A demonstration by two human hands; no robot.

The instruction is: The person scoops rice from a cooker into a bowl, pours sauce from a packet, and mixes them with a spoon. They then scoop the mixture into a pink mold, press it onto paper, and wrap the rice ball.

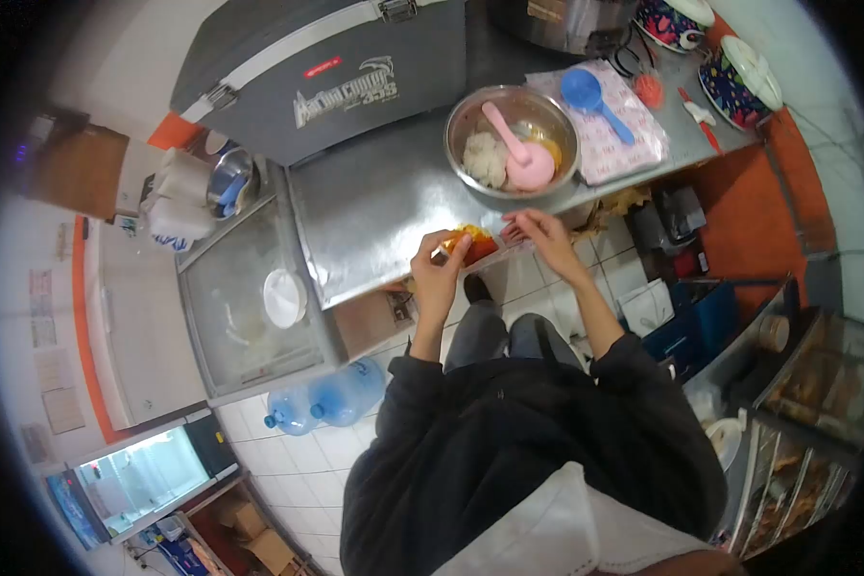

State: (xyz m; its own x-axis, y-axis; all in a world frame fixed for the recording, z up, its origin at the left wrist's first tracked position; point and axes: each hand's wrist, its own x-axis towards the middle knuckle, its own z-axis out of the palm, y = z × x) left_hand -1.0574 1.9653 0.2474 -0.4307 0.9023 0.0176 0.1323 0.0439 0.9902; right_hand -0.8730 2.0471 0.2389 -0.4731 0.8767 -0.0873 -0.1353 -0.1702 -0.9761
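At the metal counter's front edge, my left hand (pixel 439 273) pinches the left side of a small clear bag (pixel 477 248) with orange-red food in it. My right hand (pixel 544 240) is at the bag's upper right, fingers curled near its clear end; whether they grip it is hard to tell. Just beyond my hands stands a metal bowl (pixel 458 163) holding a pink ladle (pixel 528 165), a pale lump of food (pixel 486 159) and some yellowish liquid. Right of the bowl, a blue ladle (pixel 586 93) lies on a stack of printed sheets (pixel 624 158).
A large grey cooler (pixel 355 86) stands at the counter's back left. A red-handled knife (pixel 704 123) and patterned pots (pixel 739 82) are at the right. Left is a glass-topped case (pixel 245 307) with a white lid (pixel 284 299). Blue water bottles (pixel 341 396) lie on the floor.
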